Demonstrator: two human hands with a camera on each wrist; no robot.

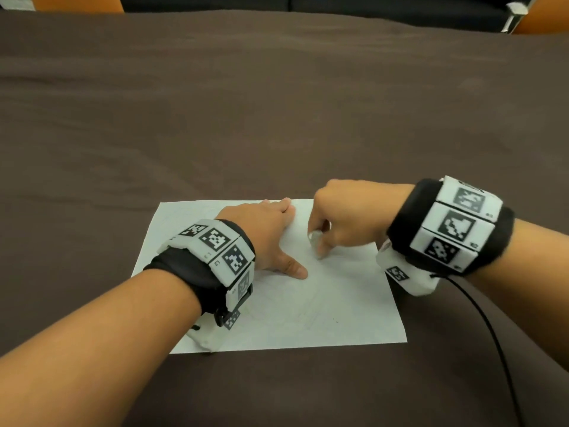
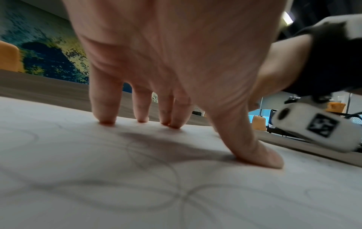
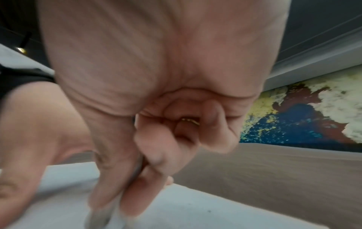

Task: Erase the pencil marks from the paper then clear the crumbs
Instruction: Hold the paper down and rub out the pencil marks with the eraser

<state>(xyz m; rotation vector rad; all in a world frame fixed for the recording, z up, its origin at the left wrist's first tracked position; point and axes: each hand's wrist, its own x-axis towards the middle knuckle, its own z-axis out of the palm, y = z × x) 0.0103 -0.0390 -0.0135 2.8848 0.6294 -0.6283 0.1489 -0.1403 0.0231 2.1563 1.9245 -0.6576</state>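
Note:
A white sheet of paper [image 1: 323, 303] with faint pencil loops [image 2: 176, 198] lies on the brown table near me. My left hand [image 1: 268, 232] presses flat on the sheet's upper middle, fingers straight and thumb spread; its fingertips [image 2: 106, 120] touch the paper [image 2: 78, 155]. Just to the right, my right hand [image 1: 320, 241] pinches a small white eraser [image 1: 314, 238] between thumb and fingers and holds its tip on the paper. In the right wrist view the eraser [image 3: 115, 206] shows blurred below the curled fingers. A few tiny dark crumbs [image 1: 335, 320] dot the sheet.
The brown table [image 1: 277, 118] stretches far beyond the paper on all sides. A black cable [image 1: 492, 328] runs from my right wristband toward the near right edge. Orange chairs [image 1: 77, 3] stand past the far edge.

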